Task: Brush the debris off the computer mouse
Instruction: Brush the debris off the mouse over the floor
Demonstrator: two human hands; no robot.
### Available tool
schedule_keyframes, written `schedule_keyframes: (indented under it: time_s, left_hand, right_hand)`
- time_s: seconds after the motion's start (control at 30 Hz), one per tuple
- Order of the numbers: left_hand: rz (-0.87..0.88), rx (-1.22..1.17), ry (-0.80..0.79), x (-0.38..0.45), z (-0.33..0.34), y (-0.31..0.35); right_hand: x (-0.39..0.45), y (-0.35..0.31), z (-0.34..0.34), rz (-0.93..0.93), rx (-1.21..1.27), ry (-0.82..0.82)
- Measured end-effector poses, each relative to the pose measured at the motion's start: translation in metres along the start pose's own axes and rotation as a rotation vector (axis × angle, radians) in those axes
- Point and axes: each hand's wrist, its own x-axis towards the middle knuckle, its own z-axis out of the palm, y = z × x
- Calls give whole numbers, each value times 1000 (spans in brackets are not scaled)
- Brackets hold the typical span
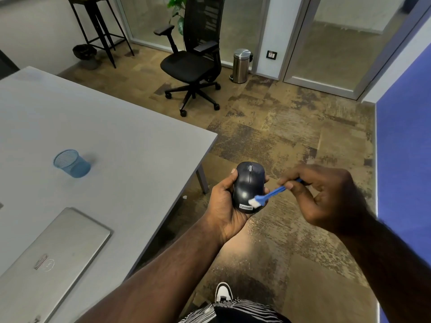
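Observation:
A dark computer mouse with a scroll wheel and a white label at its near end rests in my left hand, held over the floor just right of the table corner. My right hand pinches the handle of a small blue brush. The brush's white bristles touch the near right part of the mouse, beside the label. My fingers wrap both sides of the mouse, hiding its underside.
A grey table fills the left, with a blue mesh cup and a shut silver laptop on it. A black office chair, a steel bin and a tall stool stand behind. A blue wall is on the right.

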Motion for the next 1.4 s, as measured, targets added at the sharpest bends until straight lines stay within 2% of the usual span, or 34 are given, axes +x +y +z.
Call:
schedule_keyframes:
  time_s: [0.07, 0.23, 0.4, 0.6, 0.77, 0.9, 0.97, 1.1, 1.27, 1.4]
  left_hand:
    - [-1, -20, -11, -1, 0, 1]
    - [-17, -18, -21, -5, 3, 5]
    - [-19, -60, 15, -6, 3, 6]
    - [-53, -65, -32, -6, 1, 4]
    - [-46, -95, -46, -6, -2, 6]
    - [-54, -43, -92, -8, 0, 4]
    - [-50, -11, -101, -9, 2, 4]
    - [-22, 65, -54, -10, -1, 5]
    - [10, 166, -14, -8, -3, 4]
    - [80, 220, 9, -5, -3, 6]
  right_hand:
    - [-2, 3, 2, 12, -22, -12]
    - [1, 14, 0, 110, -119, 227]
    - [-4, 9, 1, 44, -42, 126]
    - [1, 9, 1, 131, -104, 251]
    - [-1, 0, 1, 67, -38, 175]
    - [5, 5, -2, 156, -109, 247]
    - [6, 5, -3, 160, -117, 233]
    - [5, 1, -6, 115, -92, 140]
    - [14, 3, -9, 201, -83, 143]
    - [17, 1, -11, 162, -61, 35]
